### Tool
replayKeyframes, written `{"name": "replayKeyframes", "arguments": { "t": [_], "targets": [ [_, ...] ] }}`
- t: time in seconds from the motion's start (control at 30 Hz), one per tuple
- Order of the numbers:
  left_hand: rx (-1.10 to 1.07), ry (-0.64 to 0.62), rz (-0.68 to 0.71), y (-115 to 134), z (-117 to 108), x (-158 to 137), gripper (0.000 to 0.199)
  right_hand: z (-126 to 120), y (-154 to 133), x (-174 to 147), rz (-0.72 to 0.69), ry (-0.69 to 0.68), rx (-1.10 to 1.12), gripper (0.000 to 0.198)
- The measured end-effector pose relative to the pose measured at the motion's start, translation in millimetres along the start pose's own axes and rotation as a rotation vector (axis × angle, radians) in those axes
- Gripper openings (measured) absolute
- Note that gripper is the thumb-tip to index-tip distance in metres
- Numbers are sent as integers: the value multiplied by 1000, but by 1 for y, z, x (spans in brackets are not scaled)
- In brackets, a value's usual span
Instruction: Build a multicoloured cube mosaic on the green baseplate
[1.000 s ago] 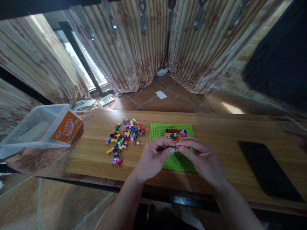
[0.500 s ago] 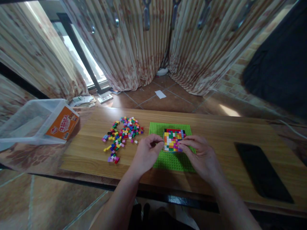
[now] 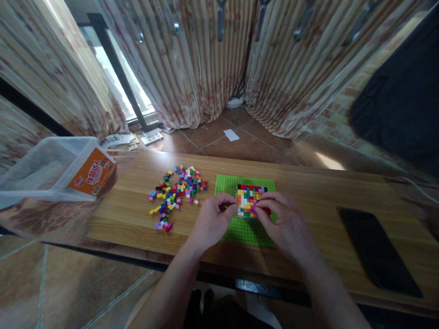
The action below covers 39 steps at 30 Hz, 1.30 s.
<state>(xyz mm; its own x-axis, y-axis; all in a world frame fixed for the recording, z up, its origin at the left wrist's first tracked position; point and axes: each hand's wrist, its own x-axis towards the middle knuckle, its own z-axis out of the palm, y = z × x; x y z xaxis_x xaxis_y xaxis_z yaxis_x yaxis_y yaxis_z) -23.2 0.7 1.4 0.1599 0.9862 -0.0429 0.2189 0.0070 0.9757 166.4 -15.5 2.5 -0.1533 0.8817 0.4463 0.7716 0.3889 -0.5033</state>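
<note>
A low block of multicoloured toy bricks stands on the green studded baseplate, its back edge lined in red and black. My left hand is closed, with thumb and forefinger pinched against the left side of the brick block. At the opposite side, my right hand has its thumb and fingers closed on the right edge, covering part of it. Whether a separate small brick is between the right fingertips cannot be made out.
Loose coloured bricks lie scattered on the wooden table to the left. Farther left is a clear plastic bin with an orange label. A black flat object rests at the right. Striped curtains hang behind the table.
The whole view has shifted slightly, so the table things sit a little farther right. Both hands stay at the sides of the brick block, with the right fingers moved only slightly.
</note>
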Motion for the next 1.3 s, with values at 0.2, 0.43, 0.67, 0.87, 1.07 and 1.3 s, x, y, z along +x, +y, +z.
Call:
{"name": "replayKeyframes", "arguments": {
  "t": [0.2, 0.43, 0.67, 0.87, 1.07, 1.3],
  "targets": [
    [0, 16, -3, 2, -1, 0, 10, 0, -3, 3, -54, 12, -53, 17],
    [-9, 1, 4, 3, 0, -2, 10, 1, -4, 4, -65, 18, -79, 17],
    [16, -12, -5, 1, 3, -2, 12, 0, -6, 7, -64, -48, -68, 18],
    [8, -10, -7, 1, 3, -2, 12, 2, -8, 9, -24, -28, -113, 17],
    [-6, -19, -6, 2, 4, -3, 11, 2, -6, 8, 9, -39, -87, 16],
    [-61, -27, -39, 6, 5, -5, 9, -8, -4, 6, 112, -28, 57, 15]
  ]
}}
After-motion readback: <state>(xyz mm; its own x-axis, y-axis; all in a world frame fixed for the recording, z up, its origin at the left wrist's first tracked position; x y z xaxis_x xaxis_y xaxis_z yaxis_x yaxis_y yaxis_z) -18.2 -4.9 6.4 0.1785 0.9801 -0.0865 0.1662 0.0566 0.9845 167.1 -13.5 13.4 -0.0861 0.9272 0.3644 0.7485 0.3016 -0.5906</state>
